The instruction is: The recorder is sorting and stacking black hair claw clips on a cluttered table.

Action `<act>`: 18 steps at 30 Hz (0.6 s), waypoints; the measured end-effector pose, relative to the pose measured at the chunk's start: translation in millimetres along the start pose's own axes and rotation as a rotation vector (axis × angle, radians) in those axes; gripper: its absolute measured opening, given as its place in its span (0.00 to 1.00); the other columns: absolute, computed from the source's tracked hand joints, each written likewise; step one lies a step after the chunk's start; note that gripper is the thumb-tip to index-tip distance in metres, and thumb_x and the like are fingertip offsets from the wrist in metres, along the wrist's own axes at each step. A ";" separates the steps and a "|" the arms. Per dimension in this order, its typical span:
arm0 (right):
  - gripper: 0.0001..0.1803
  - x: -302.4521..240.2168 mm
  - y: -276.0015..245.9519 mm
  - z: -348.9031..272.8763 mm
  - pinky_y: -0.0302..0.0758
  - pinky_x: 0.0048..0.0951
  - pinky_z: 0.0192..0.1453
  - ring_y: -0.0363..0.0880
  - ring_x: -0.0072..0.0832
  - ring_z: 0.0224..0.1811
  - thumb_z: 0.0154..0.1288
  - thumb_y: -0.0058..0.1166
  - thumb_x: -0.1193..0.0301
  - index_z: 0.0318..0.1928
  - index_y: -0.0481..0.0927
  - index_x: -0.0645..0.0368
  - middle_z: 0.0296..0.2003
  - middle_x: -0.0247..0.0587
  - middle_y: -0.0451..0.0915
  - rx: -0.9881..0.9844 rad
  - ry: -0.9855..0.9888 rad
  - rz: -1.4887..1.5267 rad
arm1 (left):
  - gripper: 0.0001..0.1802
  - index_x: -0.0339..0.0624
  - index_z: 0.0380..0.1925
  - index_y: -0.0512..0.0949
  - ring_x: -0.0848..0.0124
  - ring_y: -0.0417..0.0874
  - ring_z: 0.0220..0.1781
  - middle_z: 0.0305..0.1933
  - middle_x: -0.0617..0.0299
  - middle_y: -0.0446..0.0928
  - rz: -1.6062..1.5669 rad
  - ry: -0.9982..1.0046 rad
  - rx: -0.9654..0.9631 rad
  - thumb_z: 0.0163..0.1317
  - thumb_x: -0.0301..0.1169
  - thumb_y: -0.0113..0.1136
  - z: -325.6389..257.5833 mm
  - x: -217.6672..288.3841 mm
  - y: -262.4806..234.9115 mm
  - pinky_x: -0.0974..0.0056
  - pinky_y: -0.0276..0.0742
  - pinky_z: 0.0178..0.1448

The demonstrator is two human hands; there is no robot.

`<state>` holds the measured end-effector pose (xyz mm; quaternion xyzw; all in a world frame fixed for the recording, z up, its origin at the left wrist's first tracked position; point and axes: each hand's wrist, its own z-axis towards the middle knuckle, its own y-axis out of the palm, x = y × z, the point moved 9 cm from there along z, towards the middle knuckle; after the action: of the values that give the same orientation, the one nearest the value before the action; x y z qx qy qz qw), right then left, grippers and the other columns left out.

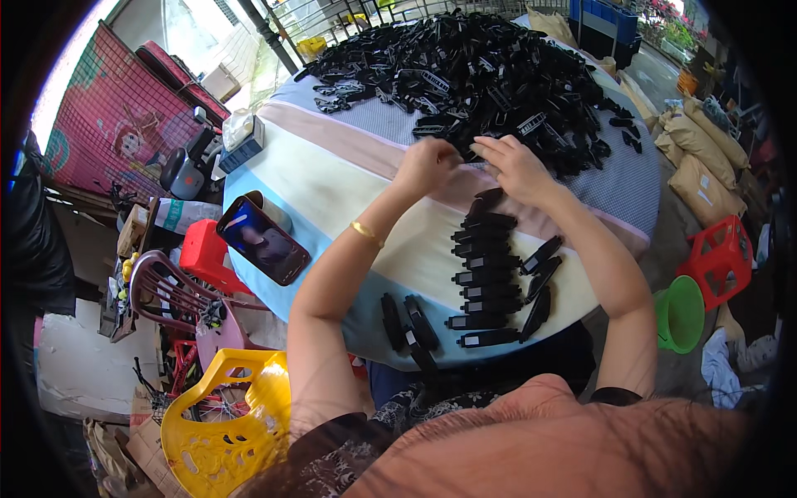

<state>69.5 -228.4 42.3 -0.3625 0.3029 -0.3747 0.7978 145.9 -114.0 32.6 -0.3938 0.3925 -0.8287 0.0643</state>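
My left hand [427, 167] hovers over the striped tablecloth just in front of the heap, its fingers curled in and slightly blurred. Whatever it may hold is hidden. My right hand [516, 169] is beside it, palm down, fingers stretched toward the left one. Beyond both hands rises a large heap of black plastic pieces [490, 79], long and narrow. Below my right hand runs a neat column of similar black pieces [486, 274], stacked side by side, with a tilted one at its far end. A shorter slanting row of black pieces [540, 286] lies right of it.
Several black pieces [422, 322] lie at the near table edge. A phone [262, 239] leans against a round container at the left, near a tissue box [243, 146]. Around the table stand a yellow chair [224, 423], a red stool [721, 261], a green bucket [680, 315] and sacks [706, 187].
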 end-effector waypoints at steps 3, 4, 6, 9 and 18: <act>0.25 -3.2 17.6 -0.7 0.67 0.35 0.55 0.69 0.34 0.51 0.49 0.48 0.78 0.53 0.74 0.59 0.55 0.38 0.72 -0.060 -0.048 -0.071 | 0.10 0.42 0.31 0.83 0.53 0.78 0.39 0.34 0.51 0.77 0.167 0.018 0.125 0.48 0.30 0.60 22.1 -4.3 -7.5 0.55 0.74 0.44; 0.25 -2.5 17.3 -1.1 0.67 0.35 0.55 0.69 0.34 0.51 0.49 0.48 0.78 0.53 0.74 0.59 0.55 0.38 0.72 -0.056 -0.051 -0.071 | 0.09 0.43 0.30 0.83 0.54 0.79 0.39 0.34 0.51 0.77 0.249 0.007 0.101 0.48 0.31 0.59 28.3 -6.4 -1.1 0.55 0.75 0.44; 0.23 -2.4 11.2 -2.0 0.69 0.37 0.52 0.70 0.35 0.49 0.47 0.51 0.79 0.48 0.76 0.60 0.47 0.38 0.75 -0.068 -0.049 -0.154 | 0.08 0.46 0.27 0.84 0.53 0.79 0.37 0.33 0.51 0.78 0.319 -0.003 0.048 0.48 0.31 0.58 40.5 -4.8 10.5 0.55 0.75 0.45; 0.20 3.3 2.0 -2.3 0.70 0.37 0.50 0.72 0.37 0.45 0.45 0.53 0.78 0.44 0.77 0.61 0.40 0.39 0.76 -0.039 0.064 -0.126 | 0.10 0.40 0.27 0.82 0.53 0.78 0.37 0.29 0.50 0.78 0.395 0.011 -0.039 0.46 0.31 0.58 49.3 4.7 18.7 0.55 0.75 0.44; 0.17 37.2 -25.8 -18.4 0.73 0.22 0.36 0.74 0.21 0.30 0.47 0.55 0.81 0.42 0.77 0.65 0.32 0.34 0.74 0.111 0.295 0.570 | 0.10 0.31 0.34 0.77 0.71 0.80 0.26 0.24 0.57 0.79 -0.217 -0.295 -0.156 0.58 0.28 0.53 16.9 -11.4 -3.9 0.67 0.75 0.30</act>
<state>65.8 -277.1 44.9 -0.1610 0.4837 -0.2004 0.8367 166.3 -116.7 35.0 -0.5545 0.3971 -0.7313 0.0007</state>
